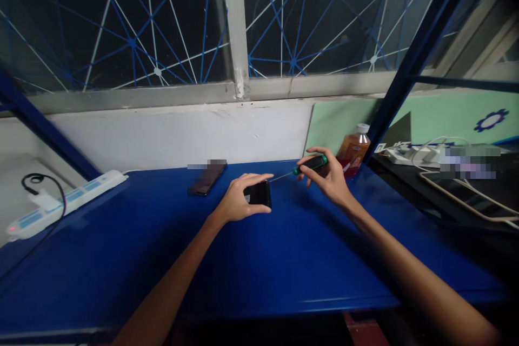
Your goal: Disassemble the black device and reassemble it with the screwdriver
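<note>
My left hand (239, 197) is closed around a small black box-like device (259, 194), thumb along its near side and fingers along its far side, on the blue table. Its exact kind I cannot make out. In my right hand (330, 175) is a screwdriver (314, 164) with a green and black handle, gripped between thumb and fingers. The thin metal shaft slants down to the left, and its tip is at the device's far right corner. Whether the tip touches a screw is too small to tell.
On the blue table (243, 259) lies a dark smartphone (208, 178), left of my hands. A white power strip (73, 203) with a plugged-in black cable is at the far left. Behind my right hand stands a drink bottle (354, 151). Cables and another phone (458, 194) lie at the right.
</note>
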Tool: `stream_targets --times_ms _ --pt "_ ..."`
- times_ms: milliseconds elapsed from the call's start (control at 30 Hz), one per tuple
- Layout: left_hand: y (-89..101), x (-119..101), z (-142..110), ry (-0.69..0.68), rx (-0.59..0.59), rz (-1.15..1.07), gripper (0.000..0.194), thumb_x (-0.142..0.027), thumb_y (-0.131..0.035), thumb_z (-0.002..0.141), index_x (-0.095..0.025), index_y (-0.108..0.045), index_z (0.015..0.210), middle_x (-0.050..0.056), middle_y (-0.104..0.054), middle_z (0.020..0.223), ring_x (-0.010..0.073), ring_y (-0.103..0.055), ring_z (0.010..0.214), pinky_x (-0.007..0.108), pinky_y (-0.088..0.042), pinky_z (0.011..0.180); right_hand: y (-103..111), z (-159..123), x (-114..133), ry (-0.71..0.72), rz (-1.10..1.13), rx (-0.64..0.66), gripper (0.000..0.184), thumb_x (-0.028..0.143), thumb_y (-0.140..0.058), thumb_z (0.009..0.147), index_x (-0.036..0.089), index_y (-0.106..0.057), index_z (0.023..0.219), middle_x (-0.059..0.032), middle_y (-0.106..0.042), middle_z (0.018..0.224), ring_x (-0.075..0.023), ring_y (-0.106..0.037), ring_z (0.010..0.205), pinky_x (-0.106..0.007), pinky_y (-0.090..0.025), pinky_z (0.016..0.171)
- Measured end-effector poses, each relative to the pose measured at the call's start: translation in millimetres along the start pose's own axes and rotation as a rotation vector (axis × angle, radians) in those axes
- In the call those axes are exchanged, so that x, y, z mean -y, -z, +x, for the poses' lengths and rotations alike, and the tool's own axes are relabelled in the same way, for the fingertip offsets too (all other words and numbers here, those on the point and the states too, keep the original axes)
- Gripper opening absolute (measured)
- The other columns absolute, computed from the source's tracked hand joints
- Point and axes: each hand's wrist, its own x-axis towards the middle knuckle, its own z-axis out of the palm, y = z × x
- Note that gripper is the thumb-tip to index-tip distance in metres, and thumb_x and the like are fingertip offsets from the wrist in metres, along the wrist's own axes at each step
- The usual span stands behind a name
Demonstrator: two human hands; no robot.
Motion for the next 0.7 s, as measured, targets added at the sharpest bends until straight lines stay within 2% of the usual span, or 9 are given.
stream_targets --times_ms 67,167,267,300,367,467,567,700 --pt "-0.1 0.1 0.0 0.011 0.001 0.002 0.070 -0.036 -0.080 0.066 -0.028 -0.054 0.130 0.008 -0.063 0.123 0.0290 -0.055 0.113 0.051 -0.042 0.098 -0.1 0.6 0.5 -0.016 0.033 0.007 0.045 0.036 -0.075 0.075 0.024 -0.049 0.109 -0.0049 -0.069 0.089 -0.0166 -0.066 0.051 -0.028 -0.051 0.041" --pt "0.2 -0.7 -0.1 0.010 0.003 0.007 0.070 -0.035 -0.080 0.067 -0.028 -0.054 0.131 0.007 -0.062 0.125 0.0284 -0.054 0.115 0.049 -0.042 0.099 -1.1 -0.9 0.6 0.004 -0.052 -0.107 0.039 0.035 -0.078 0.071 0.022 -0.055 0.100 0.0003 -0.066 0.069 -0.0136 -0.058 0.040 -0.028 -0.047 0.037" --pt "-0.3 -1.3 -0.1 -0.006 0.005 0.016 0.068 -0.034 -0.080 0.068 -0.028 -0.055 0.130 0.007 -0.061 0.128 0.0280 -0.053 0.117 0.049 -0.039 0.102 -2.5 -3.1 1.2 0.034 -0.166 -0.161 0.037 0.036 -0.078 0.071 0.022 -0.059 0.099 0.0039 -0.060 0.056 -0.0135 -0.056 0.039 -0.028 -0.046 0.038" --pt "-0.6 -1.3 -0.1 -0.008 0.005 0.020 0.068 -0.035 -0.080 0.068 -0.028 -0.055 0.130 0.007 -0.061 0.127 0.0282 -0.054 0.117 0.049 -0.039 0.102 -2.6 -3.3 1.7 0.038 -0.175 -0.154 0.039 0.036 -0.078 0.072 0.023 -0.059 0.103 0.0031 -0.062 0.059 -0.0144 -0.058 0.042 -0.029 -0.048 0.041" --pt "-1.1 -1.3 -0.1 -0.011 0.003 0.027 0.068 -0.035 -0.080 0.067 -0.028 -0.054 0.130 0.007 -0.062 0.126 0.0288 -0.054 0.116 0.050 -0.040 0.101 -2.2 -2.5 3.3 0.029 -0.126 -0.097 0.046 0.036 -0.076 0.074 0.024 -0.054 0.112 -0.0020 -0.070 0.076 -0.0177 -0.066 0.055 -0.032 -0.054 0.050" --pt "-0.6 -1.7 -0.2 -0.018 -0.007 0.029 0.068 -0.034 -0.079 0.068 -0.027 -0.054 0.130 0.007 -0.062 0.125 0.0286 -0.055 0.115 0.050 -0.040 0.101 0.0 0.4 5.7 -0.024 0.007 0.011 0.052 0.036 -0.076 0.073 0.023 -0.050 0.117 -0.0088 -0.072 0.096 -0.0221 -0.071 0.070 -0.035 -0.057 0.058" --pt "0.4 -2.9 -0.3 -0.021 -0.012 0.033 0.065 -0.034 -0.078 0.068 -0.027 -0.055 0.129 0.008 -0.062 0.126 0.0285 -0.054 0.115 0.050 -0.040 0.101 1.8 2.4 7.4 -0.063 0.041 -0.004 0.046 0.037 -0.078 0.070 0.020 -0.053 0.105 -0.0089 -0.073 0.088 -0.0200 -0.069 0.060 -0.034 -0.056 0.055" --pt "-1.6 -4.6 -0.5 -0.009 0.012 0.050 0.069 -0.035 -0.079 0.067 -0.029 -0.053 0.131 0.006 -0.062 0.126 0.0289 -0.054 0.116 0.051 -0.038 0.101 0.8 1.7 7.5 -0.018 -0.078 -0.113 0.038 0.036 -0.081 0.066 0.020 -0.056 0.089 -0.0019 -0.067 0.066 -0.0127 -0.057 0.044 -0.028 -0.047 0.041"
